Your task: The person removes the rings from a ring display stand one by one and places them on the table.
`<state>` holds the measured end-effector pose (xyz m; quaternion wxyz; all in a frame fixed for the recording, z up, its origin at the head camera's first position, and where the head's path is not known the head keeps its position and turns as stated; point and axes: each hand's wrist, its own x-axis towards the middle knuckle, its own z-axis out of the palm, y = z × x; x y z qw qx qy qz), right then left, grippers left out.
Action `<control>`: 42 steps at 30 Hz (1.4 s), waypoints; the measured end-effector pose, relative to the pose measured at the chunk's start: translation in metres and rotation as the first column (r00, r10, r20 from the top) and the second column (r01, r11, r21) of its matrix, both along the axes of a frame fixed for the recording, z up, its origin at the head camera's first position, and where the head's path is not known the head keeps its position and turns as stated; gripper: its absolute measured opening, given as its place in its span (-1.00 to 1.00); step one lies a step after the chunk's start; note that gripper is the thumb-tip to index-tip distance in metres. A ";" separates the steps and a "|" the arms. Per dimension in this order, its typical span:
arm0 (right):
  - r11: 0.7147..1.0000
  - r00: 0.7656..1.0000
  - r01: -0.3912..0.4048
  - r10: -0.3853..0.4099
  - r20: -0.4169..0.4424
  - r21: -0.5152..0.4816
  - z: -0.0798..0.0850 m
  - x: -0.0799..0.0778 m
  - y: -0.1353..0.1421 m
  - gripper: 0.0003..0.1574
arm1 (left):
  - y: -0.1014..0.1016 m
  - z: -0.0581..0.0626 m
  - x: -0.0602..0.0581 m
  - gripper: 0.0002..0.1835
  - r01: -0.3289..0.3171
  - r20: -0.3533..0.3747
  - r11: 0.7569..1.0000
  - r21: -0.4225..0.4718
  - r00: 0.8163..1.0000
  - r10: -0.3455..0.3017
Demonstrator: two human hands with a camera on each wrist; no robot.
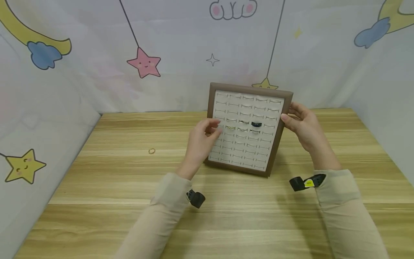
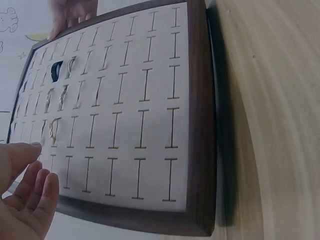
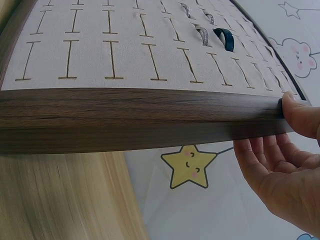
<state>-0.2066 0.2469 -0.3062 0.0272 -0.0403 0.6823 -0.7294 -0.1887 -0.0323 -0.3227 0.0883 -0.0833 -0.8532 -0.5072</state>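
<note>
A brown-framed ring tray (image 1: 249, 87) with a white slotted insert stands tilted up on the wooden table. My right hand (image 1: 289, 111) grips its right edge, thumb on the front of the frame (image 3: 125, 120) and fingers (image 3: 260, 160) behind it. My left hand (image 1: 215, 127) hovers at the tray's left side with loosely bent fingers (image 2: 37, 187), holding nothing, close to a gold ring (image 1: 231, 127) seated in a slot. A dark ring (image 1: 256, 125) and a few silver rings (image 3: 202, 35) sit in the middle rows. Most slots are bare.
A loose gold ring (image 1: 151, 151) lies on the table (image 1: 113, 201) well to the left of the tray. Printed cloth walls (image 1: 48, 108) close in the table on the left, back and right.
</note>
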 end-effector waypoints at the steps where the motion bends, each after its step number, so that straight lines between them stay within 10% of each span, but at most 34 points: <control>1: 1.000 1.000 0.000 0.000 -0.001 0.000 0.000 0.000 0.000 -0.07 | 0.003 -0.001 0.000 -0.73 0.010 -0.002 1.000 -0.010 1.000 -0.010; 42: 1.000 1.000 -0.003 0.003 -0.003 0.006 0.000 0.001 0.000 -0.05 | 0.025 -0.006 -0.001 -0.88 0.061 -0.052 0.965 -0.254 0.996 -0.077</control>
